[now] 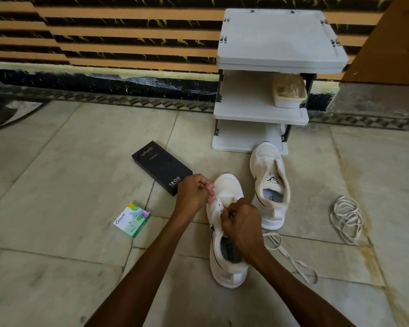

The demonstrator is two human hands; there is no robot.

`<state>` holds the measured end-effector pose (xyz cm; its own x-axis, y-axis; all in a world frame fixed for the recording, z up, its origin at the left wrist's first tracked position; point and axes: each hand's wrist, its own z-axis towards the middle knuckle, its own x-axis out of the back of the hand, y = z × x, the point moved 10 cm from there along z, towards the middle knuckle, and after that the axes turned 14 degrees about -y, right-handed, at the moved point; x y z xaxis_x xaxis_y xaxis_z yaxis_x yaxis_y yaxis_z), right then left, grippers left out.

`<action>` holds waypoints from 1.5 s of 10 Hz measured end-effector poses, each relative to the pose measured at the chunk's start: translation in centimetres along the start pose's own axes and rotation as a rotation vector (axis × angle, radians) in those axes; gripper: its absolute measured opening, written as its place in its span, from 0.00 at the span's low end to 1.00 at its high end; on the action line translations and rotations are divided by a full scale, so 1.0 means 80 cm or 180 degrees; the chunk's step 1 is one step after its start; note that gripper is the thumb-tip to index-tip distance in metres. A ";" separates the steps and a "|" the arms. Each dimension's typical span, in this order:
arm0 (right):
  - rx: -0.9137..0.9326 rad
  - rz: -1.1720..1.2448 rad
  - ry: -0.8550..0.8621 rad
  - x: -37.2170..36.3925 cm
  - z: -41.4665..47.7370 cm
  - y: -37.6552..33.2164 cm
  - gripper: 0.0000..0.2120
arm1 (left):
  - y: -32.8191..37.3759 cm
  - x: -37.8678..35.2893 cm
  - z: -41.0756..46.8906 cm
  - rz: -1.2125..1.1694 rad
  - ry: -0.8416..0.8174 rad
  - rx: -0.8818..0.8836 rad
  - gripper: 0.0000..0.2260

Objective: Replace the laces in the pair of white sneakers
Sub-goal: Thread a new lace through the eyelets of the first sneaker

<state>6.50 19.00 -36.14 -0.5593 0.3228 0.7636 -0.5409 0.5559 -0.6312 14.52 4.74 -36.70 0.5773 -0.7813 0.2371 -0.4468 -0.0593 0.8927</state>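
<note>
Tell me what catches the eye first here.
The left hand and right hand pinch a lace at the eyelets of the near white sneaker, at centre. The second sneaker stands just beyond, unlaced, and a coil of loose laces lies off to the right.

A white shelf rack (pixel 265 107) stands on pale stone floor (pixel 69 166) against a striped wall (pixel 104 31).

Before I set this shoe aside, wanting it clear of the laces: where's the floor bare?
Bare floor lies left of the black box and green box, and nearer you than both. Crowded: around the near shoe, far shoe, rack, loose lace and coiled lace.
</note>
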 end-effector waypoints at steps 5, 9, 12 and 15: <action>-0.0099 -0.0083 -0.0084 -0.004 0.002 0.005 0.12 | 0.143 0.046 -0.052 -0.0939 0.0476 -0.1520 0.06; -0.0089 0.0078 0.0003 0.002 -0.002 0.003 0.09 | -0.016 -0.031 -0.004 -0.3851 -0.0143 0.0276 0.15; -0.0075 0.0019 -0.0052 -0.001 -0.003 0.001 0.12 | 0.194 0.023 -0.058 -0.5444 -0.1270 -0.1345 0.09; -0.0119 0.0055 -0.0112 -0.005 -0.003 0.003 0.11 | 0.267 0.015 -0.133 -0.5199 -0.2266 -0.1843 0.08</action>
<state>6.71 19.19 -36.56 -0.5903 0.3058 0.7470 -0.5077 0.5789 -0.6381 12.99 9.13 -13.29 -0.2836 -0.2663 -0.9212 0.5256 -0.8467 0.0830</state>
